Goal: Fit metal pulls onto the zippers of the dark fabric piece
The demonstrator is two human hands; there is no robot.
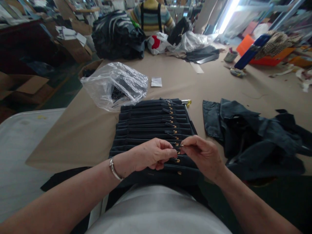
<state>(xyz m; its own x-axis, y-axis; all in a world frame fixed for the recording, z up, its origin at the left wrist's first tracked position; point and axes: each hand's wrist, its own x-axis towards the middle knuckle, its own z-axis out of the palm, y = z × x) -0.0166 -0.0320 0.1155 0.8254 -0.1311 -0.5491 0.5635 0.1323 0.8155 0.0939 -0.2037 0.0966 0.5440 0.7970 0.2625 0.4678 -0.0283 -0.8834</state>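
Dark zippered fabric pieces [138,126] lie overlapped in a row on the table in front of me, their gold zipper sliders [175,132] lined up on the right side, several with dark pull tabs. Over the nearer rows, my left hand [156,154] is closed, thumb and forefinger pinched close to a slider; whatever is between them is hidden. Just to its right, my right hand [203,156] pinches a small shiny metal piece [182,145], too small to name. The fingertips of both hands nearly meet.
A clear plastic bag [117,84] with dark contents lies beyond the zippered pieces, near a small white paper [156,82]. Dark cloth [258,136] is heaped at right. Farther back are snips [237,72], an orange bin [273,58] and a dark fabric bundle [118,34]. A person [151,16] sits beyond.
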